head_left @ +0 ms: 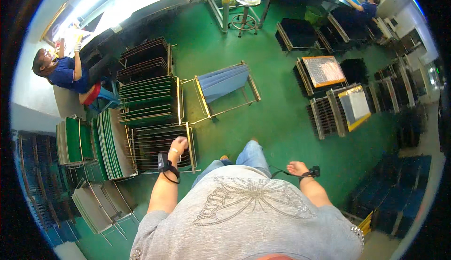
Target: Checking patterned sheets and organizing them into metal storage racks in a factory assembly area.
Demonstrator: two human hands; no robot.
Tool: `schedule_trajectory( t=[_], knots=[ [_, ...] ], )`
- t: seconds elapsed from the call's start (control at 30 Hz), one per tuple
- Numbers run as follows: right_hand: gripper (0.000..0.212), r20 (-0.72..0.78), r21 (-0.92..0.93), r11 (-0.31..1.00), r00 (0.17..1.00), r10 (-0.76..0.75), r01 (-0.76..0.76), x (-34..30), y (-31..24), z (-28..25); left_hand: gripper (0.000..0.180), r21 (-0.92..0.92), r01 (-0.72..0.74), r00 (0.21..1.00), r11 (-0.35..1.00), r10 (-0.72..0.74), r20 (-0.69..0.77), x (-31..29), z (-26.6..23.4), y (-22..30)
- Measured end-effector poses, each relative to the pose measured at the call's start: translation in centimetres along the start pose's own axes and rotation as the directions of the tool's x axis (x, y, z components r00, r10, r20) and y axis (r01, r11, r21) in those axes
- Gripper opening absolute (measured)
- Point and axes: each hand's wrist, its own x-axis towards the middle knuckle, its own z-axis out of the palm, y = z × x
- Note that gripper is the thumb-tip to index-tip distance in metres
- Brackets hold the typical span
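My left hand point(177, 148) hangs at my side, fingers loosely curled, with nothing seen in it. It appears above the right end of a low wire rack point(159, 154) with dark panels; whether it touches the rack I cannot tell. My right hand point(297, 168) is out on the other side, also curled and holding nothing visible, over the green floor point(277, 133). Both wrists carry a dark strapped device. Ahead of my feet stands a metal rack point(252, 88) with several blue-grey sheets point(223, 82) leaning in it.
Racks of green-edged panels point(145, 98) line the left, with grey boards point(112, 142) beside them. At the right are slotted racks point(324, 114) topped with flat panels point(324, 71). A round stool point(247, 0) stands ahead. Two people point(66, 74) sit at the far benches.
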Motion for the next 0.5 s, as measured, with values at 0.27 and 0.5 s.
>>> schedule_trajectory(
  t=[0.27,0.5],
  knots=[
    [0.014,-0.037,-0.498,0.798,0.912,-0.41,0.339,15.7,-29.0,2.0,0.029,0.363,0.203,0.972,0.909,-0.143,-0.184,14.4,1.7,2.5],
    [0.025,0.292,-0.67,0.509,0.822,-0.489,0.54,28.6,-42.0,15.8,0.037,0.217,0.42,0.899,0.881,-0.373,-0.228,27.5,10.2,-4.3]
  ],
)
